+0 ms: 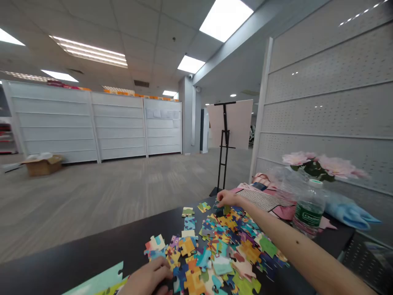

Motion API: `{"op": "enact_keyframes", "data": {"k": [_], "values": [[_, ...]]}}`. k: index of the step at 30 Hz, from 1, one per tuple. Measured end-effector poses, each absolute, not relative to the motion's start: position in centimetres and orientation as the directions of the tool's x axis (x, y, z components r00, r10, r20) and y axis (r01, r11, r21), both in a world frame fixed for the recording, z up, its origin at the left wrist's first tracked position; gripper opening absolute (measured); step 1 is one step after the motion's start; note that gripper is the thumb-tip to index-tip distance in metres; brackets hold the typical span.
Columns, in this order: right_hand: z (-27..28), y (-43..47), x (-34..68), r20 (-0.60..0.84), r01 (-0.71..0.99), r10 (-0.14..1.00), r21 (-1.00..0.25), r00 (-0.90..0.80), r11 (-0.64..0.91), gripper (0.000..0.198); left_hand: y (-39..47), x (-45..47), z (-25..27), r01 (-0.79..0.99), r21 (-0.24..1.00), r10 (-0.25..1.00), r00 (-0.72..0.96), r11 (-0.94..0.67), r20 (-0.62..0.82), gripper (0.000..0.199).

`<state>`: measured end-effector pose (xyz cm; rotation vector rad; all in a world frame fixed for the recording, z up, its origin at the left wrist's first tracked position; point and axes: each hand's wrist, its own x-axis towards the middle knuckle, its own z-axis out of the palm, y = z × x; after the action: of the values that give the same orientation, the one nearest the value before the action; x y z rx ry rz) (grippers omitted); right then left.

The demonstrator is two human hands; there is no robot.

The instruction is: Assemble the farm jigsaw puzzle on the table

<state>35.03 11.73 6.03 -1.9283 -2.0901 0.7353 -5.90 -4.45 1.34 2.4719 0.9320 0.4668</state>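
The puzzle pieces [222, 237] lie in a loose heap on the dark counter [76, 250], between my two hands. My right hand [226, 198] reaches to the heap's far edge, fingers bent down; I can't tell whether they grip a piece. My left hand [149, 278] is curled at the near left edge, its grip hidden, its wrist cut off below. The pieces are yellow, blue, green and orange, many overlapping, some white-faced.
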Motion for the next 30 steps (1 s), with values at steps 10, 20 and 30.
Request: {"op": "enact_keyframes", "data": {"k": [10, 20, 30], "values": [[8.0, 2.2, 26.9, 0.157, 0.535, 0.823, -0.691, -0.546, 0.486, 0.019, -6.2, -5.4, 3.1, 0.485, 0.727, 0.85, 0.454, -0.486, 0.266, 0.017], [5.6, -2.4, 16.6, 0.258, 0.279, 0.704, -0.787, -0.662, 0.55, 0.028, -4.6, -4.9, 2.2, -0.134, 0.975, 0.901, 0.377, -0.176, 0.215, 0.05], [2.5, -3.3, 16.1, 0.192, 0.304, 0.823, -0.865, -0.535, 0.4, 0.04, -4.1, -6.7, 2.5, -0.06, 0.985, 0.897, 0.407, -0.161, 0.172, 0.047]]}}
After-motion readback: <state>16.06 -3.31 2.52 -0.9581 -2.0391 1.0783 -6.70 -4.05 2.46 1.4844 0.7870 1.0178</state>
